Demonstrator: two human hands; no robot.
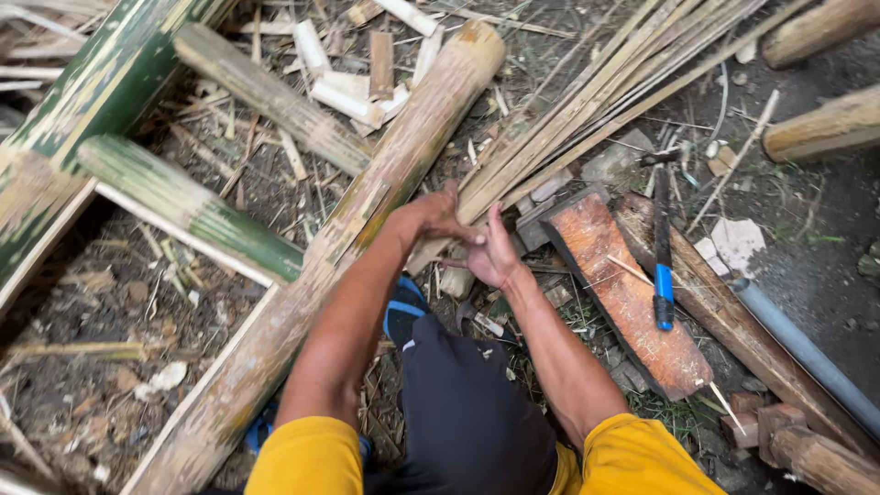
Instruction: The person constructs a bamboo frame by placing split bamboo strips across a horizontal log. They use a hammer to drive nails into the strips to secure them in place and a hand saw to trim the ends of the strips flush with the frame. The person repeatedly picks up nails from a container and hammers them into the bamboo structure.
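While both hands meet at the strips' near ends: hands closed around the bundle, side by side.
Left hand (438, 215): gripping the bundle of long thin pale split-bamboo strips (587, 101).
Right hand (493, 252): clamped just below.
Bundle: fans up-right over littered ground, beside the thick brownish bamboo pole (367, 211).
Handling: likely light, springy, sharp-edged; best held low, near the gathered ends.
Nearby: blue-handled hammer (662, 247) on a reddish wooden slab (623, 293).

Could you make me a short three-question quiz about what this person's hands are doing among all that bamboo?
1. True or false: both hands grip the bundle of bamboo strips.
2. Which tool lies on the reddish wooden block? A) saw B) blue-handled hammer C) pliers
3. What thick thing lies just beside the left hand?

Key:
1. True; the right hand holds the bundle's near end too.
2. B
3. A long bamboo pole, running diagonally.
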